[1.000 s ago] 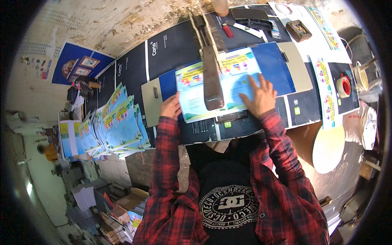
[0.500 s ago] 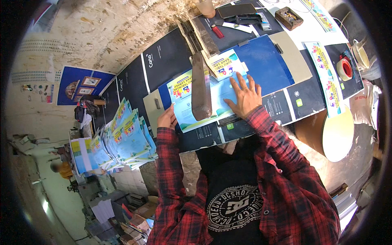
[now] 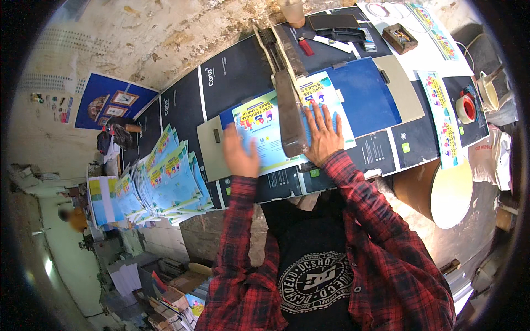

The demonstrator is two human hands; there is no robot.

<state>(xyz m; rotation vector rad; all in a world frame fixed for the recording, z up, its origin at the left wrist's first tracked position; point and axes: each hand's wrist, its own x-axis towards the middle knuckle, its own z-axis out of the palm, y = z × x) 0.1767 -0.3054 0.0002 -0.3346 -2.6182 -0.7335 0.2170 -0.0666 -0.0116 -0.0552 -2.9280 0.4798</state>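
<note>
A printed booklet cover (image 3: 262,151) in light blue, green and yellow lies open on a blue-and-beige board (image 3: 367,102). Across its middle runs the long brown arm (image 3: 290,118) of what looks like a long-reach stapler, covering part of the print. My right hand (image 3: 324,135) rests flat on the cover's right half, fingers spread, close beside that arm. Over the cover's left edge is my left hand (image 3: 240,154), blurred by motion, with its thumb apart from the fingers and nothing visible in it.
Printed covers (image 3: 171,179) are heaped at the table's left end. Along the back stand a cup (image 3: 292,14), a red lighter (image 3: 305,47) and a small box (image 3: 399,38). Tape (image 3: 465,109) and a printed strip (image 3: 441,118) lie right; a round drum (image 3: 441,193) stands below.
My left hand has lifted from the cover's lower left edge and moved up and inward. My right hand has shifted closer to the stapler arm, its fingers still spread.
</note>
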